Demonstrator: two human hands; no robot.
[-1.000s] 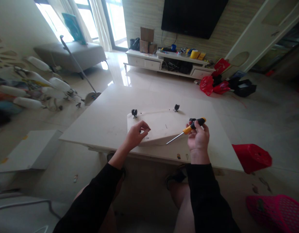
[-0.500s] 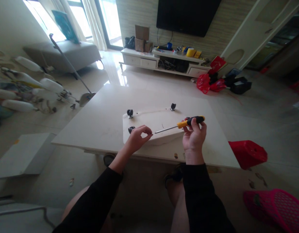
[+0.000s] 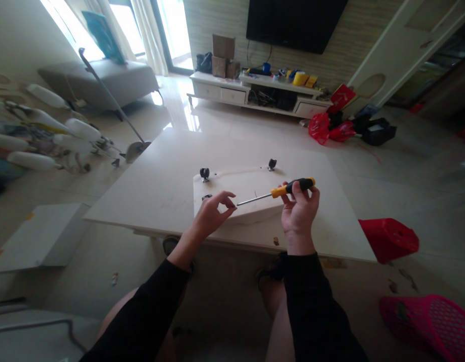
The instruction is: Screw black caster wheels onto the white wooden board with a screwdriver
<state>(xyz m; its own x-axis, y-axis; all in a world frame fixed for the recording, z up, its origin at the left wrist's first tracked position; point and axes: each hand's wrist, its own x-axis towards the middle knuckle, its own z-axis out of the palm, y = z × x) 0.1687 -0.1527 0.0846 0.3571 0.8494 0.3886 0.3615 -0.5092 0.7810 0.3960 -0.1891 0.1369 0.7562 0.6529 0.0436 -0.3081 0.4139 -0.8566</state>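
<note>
My right hand (image 3: 299, 208) grips a screwdriver (image 3: 280, 191) with a yellow and black handle, its metal shaft pointing left. The tip meets the pinched fingers of my left hand (image 3: 216, 210), which hold something too small to make out. Below both hands lies a pale board (image 3: 236, 186) on the white table. Black casters stand up from it: one at the far left corner (image 3: 204, 174), another at the far right (image 3: 272, 164). A third caster (image 3: 207, 197) is partly hidden behind my left hand. Small dark holes show along the board's far edge.
The white table (image 3: 127, 201) spreads around the board. On the floor to the right are a red bucket (image 3: 391, 239) and a pink basket (image 3: 424, 322). A white box (image 3: 47, 234) sits at left. A TV cabinet (image 3: 225, 94) stands against the far wall.
The screwdriver has moved slightly left, bringing its tip from just short of my left fingertips to touching them. The view has shifted a little.
</note>
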